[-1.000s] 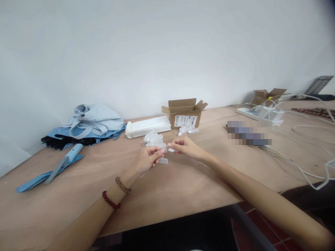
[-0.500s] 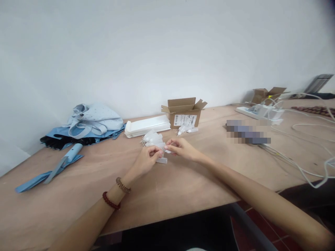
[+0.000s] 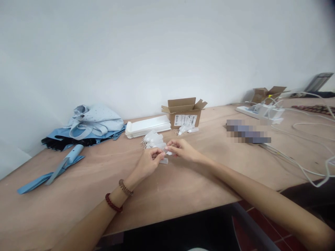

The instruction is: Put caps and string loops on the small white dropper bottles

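My left hand (image 3: 149,161) is closed in a pinch over the table, its fingertips against those of the other hand; what it pinches is too small to name. My right hand (image 3: 182,150) pinches a small translucent white plastic piece (image 3: 169,153). A translucent white plastic tube (image 3: 164,161) lies on the table, partly covered by my left fingers. Just behind the hands is a pile of similar white tubes (image 3: 153,138), with thin strings at the left side. A smaller group of these tubes (image 3: 187,129) lies farther back, in front of an open cardboard box (image 3: 183,120).
A stack of white envelopes (image 3: 148,126) lies left of the box. Farther left are a light blue bag (image 3: 96,120) and a blue umbrella (image 3: 74,153). To the right are a blurred-out object (image 3: 247,132), a power strip (image 3: 247,112), white cables (image 3: 298,167) and another cardboard box (image 3: 277,91).
My left hand has moved slightly right, closer to my right fingertips, and covers more of the lying tube. My right hand has barely moved.
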A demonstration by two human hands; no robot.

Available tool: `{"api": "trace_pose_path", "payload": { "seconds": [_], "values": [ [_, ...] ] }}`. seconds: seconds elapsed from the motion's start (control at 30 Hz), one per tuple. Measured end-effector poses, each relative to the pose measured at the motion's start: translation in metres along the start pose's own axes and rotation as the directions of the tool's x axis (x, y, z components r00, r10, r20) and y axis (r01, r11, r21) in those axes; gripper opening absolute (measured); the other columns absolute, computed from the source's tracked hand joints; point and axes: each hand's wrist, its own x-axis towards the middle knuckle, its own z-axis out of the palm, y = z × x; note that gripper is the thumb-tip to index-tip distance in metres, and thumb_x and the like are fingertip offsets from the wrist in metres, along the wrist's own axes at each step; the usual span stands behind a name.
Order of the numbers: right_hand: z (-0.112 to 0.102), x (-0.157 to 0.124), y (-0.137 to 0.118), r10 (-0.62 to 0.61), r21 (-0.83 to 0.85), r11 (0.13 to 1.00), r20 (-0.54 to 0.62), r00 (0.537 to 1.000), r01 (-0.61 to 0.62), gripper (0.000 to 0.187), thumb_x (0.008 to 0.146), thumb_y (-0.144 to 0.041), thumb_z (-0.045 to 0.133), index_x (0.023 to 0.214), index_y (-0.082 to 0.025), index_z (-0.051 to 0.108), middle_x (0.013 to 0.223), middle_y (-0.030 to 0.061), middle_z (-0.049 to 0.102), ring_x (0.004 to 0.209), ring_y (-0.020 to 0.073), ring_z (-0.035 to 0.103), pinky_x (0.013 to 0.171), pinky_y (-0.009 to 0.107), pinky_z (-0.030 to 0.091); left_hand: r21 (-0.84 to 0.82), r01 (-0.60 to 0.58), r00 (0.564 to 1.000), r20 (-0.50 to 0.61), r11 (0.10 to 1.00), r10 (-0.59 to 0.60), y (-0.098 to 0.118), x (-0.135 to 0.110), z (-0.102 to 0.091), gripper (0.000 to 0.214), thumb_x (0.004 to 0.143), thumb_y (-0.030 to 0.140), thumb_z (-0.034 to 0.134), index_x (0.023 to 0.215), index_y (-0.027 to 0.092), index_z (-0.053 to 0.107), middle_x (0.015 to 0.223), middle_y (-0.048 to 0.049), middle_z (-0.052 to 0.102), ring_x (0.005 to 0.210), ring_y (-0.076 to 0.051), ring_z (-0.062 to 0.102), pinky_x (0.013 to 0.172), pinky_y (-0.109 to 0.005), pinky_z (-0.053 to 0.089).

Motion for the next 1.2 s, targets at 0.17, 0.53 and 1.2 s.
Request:
{"api": "trace_pose_path", "payload": {
  "seconds": [0.17,0.53,1.2],
  "values": [
    [0.001,0.001,0.002,0.014,-0.011,1.0,-0.007,1.0,-0.014,0.042,0.078,-0.055,0.056,0.08,-0.014,0.06,0.065,0.0005,0.055,0.056,0.0102,0.047,0.051,0.022,0.039,-0.015,0.024,1.0,0.006,1.0,-0.024,-0.003,-0.001,0.0,0.021,0.079,0.034,0.056,0.072,0.015,0.063,0.068,-0.002,0.064,0.063,-0.015,0.058,0.06,-0.025,0.044],
    [-0.001,0.003,-0.001,-0.065,0.015,0.998,0.072,0.995,0.064,0.043,0.082,-0.057,0.05,0.082,-0.014,0.058,0.07,0.0006,0.056,0.061,0.0116,0.051,0.058,0.024,0.042,0.042,0.015,0.999,0.047,0.999,-0.017,0.002,0.004,-0.014,0.023,0.078,0.035,0.058,0.075,0.015,0.068,0.073,-0.0038,0.067,0.065,-0.016,0.057,0.058,-0.024,0.043],
    [-0.067,0.034,0.077,-0.231,-0.973,0.227,-0.006,0.973,0.048,0.051,0.087,-0.003,0.028,0.134,-0.019,0.042,0.142,0.013,0.041,0.129,0.0294,0.031,0.092,0.049,0.028,0.181,0.159,0.985,0.044,0.971,-0.169,-0.04,0.016,-0.064,0.037,0.071,0.05,0.064,0.058,0.016,0.066,0.044,0.002,0.048,0.039,-0.008,0.033,0.039,-0.021,0.02]
  ]
}}
